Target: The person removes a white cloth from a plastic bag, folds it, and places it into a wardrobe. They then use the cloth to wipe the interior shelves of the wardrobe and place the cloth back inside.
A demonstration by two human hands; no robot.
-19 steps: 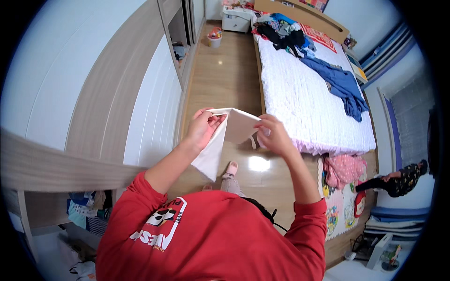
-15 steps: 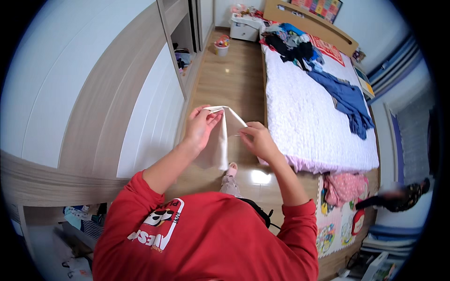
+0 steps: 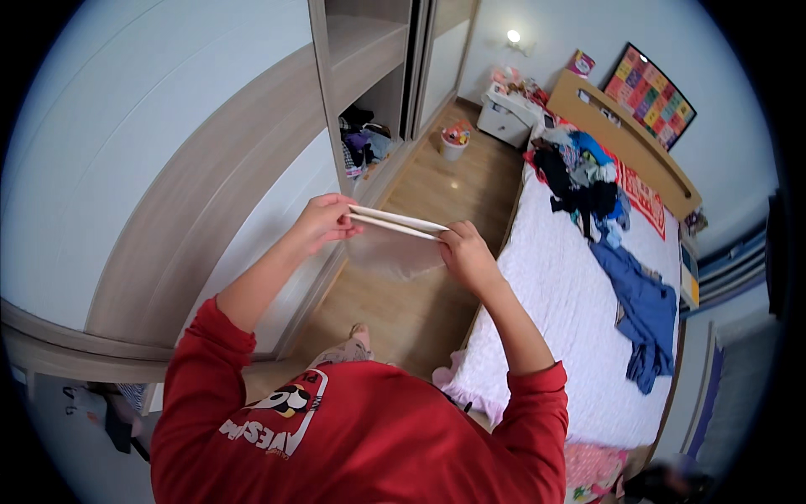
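Note:
A pale cream cloth (image 3: pixel 395 252) hangs between my hands, out in front of my body over the floor. Its two upper edges run side by side, pulled fairly straight, and the thin lower part droops beneath them. My left hand (image 3: pixel 322 223) pinches one upper corner between thumb and fingers. At the other end my right hand (image 3: pixel 470 254) grips the opposite corner, fingers closed over the edge. Whether the cloth is a garment or a bag I cannot tell.
To the right stands a bed (image 3: pixel 554 336) with a white quilt, a clothes pile (image 3: pixel 588 181) and blue trousers (image 3: pixel 634 307). A wardrobe (image 3: pixel 210 168) lines the left, its open shelf holding clothes (image 3: pixel 365 139). Farther off are a small bucket (image 3: pixel 454 144) and a white nightstand (image 3: pixel 507 118).
The cloth has gone from a bunched, hanging fold to a stretched top edge as my hands moved apart. My view has turned, bringing more of the bed's head end and wall into sight.

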